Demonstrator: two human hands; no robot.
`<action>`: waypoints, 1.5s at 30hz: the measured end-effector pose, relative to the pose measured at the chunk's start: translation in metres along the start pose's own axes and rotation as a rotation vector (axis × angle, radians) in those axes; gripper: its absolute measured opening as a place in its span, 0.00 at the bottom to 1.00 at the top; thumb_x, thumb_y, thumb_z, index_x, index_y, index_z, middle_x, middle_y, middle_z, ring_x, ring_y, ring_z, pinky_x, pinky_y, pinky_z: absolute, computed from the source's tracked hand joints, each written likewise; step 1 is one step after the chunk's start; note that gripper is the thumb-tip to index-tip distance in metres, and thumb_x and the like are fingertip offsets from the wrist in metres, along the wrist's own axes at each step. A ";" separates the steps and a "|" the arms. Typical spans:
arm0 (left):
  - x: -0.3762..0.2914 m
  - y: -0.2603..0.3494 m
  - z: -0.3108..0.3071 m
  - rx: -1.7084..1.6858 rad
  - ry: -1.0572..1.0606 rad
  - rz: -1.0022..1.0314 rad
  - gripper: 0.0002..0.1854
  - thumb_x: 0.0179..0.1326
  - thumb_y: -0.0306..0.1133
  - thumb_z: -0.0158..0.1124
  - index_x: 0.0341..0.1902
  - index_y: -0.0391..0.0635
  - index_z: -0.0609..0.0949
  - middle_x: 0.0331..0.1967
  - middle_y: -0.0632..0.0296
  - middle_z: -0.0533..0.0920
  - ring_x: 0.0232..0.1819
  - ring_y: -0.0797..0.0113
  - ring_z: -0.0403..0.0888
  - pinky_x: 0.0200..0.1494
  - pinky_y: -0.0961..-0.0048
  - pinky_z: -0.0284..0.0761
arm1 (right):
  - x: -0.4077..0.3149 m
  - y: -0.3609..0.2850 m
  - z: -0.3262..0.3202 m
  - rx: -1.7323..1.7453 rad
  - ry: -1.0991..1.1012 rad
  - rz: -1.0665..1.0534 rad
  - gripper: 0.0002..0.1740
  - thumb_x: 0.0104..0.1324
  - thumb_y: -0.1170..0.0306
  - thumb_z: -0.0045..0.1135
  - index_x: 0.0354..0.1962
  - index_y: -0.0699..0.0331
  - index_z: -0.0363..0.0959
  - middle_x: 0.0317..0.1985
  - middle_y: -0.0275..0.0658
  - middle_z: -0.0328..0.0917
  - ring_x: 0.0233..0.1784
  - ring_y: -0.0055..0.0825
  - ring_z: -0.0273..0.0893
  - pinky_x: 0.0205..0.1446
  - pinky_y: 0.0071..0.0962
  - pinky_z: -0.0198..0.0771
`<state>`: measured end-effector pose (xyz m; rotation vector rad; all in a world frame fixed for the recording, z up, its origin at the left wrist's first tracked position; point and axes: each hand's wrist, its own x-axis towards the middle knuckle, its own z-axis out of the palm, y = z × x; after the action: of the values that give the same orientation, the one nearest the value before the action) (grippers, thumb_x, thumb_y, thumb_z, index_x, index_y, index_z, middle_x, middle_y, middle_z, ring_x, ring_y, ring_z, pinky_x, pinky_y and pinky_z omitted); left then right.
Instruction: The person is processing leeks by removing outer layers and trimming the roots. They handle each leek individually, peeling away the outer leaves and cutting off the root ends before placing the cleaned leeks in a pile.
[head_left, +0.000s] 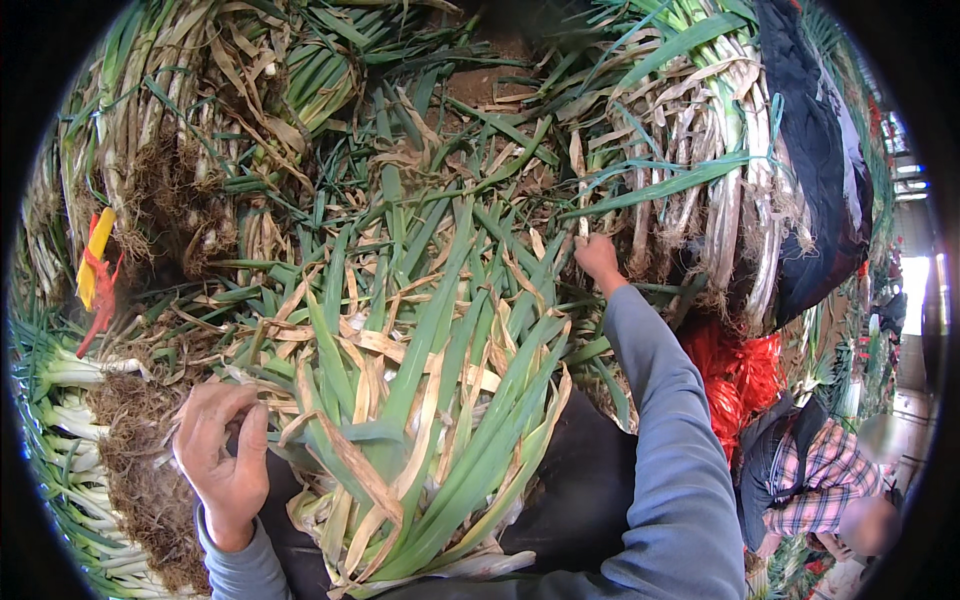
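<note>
Loose green and dry brown leaves (442, 375), apparently of leeks or large green onions, lie in a heap across the lap. My left hand (225, 457) is raised at the heap's left edge, its fingers curled and apart, with nothing seen in it. Farther out, my right hand (598, 259) is closed on the pale lower end of a single stalk (583, 195), which points away from me. Beside that hand, on the right, stands a tied bundle of unpeeled stalks (724, 217) with roots.
Cleaned white stalks (82, 465) with roots (142, 480) are stacked at left, near a yellow-handled tool (95, 259). More unpeeled stalks (165, 127) stand at upper left. Red plastic ties (731, 382) lie beyond my right arm. Another person in a plaid shirt (821, 465) bends at lower right.
</note>
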<state>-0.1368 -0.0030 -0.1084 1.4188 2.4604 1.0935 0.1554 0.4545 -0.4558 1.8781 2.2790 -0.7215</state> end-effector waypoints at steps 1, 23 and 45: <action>0.000 0.001 0.001 -0.002 -0.004 0.000 0.08 0.55 0.20 0.67 0.40 0.35 0.83 0.35 0.54 0.82 0.33 0.66 0.78 0.34 0.74 0.73 | 0.002 -0.001 0.003 0.028 -0.029 0.046 0.27 0.67 0.53 0.57 0.43 0.73 0.79 0.41 0.59 0.82 0.49 0.58 0.80 0.51 0.50 0.73; 0.009 0.004 0.029 -0.743 -0.186 -0.479 0.15 0.66 0.33 0.66 0.49 0.34 0.83 0.33 0.64 0.84 0.28 0.79 0.77 0.31 0.81 0.71 | -0.305 -0.228 -0.161 1.050 -0.805 -0.097 0.13 0.71 0.60 0.59 0.29 0.56 0.74 0.26 0.27 0.76 0.25 0.18 0.73 0.33 0.28 0.77; -0.013 0.001 0.086 -1.345 -0.422 -0.753 0.12 0.73 0.32 0.58 0.47 0.34 0.81 0.28 0.63 0.81 0.26 0.70 0.81 0.31 0.77 0.79 | -0.488 -0.204 -0.140 0.736 -0.922 -0.678 0.21 0.72 0.55 0.58 0.36 0.68 0.78 0.26 0.32 0.79 0.27 0.18 0.76 0.31 0.23 0.71</action>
<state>-0.0931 0.0333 -0.1745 0.2102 1.1517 1.4733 0.1067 0.0481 -0.0928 0.4834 2.0194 -2.1552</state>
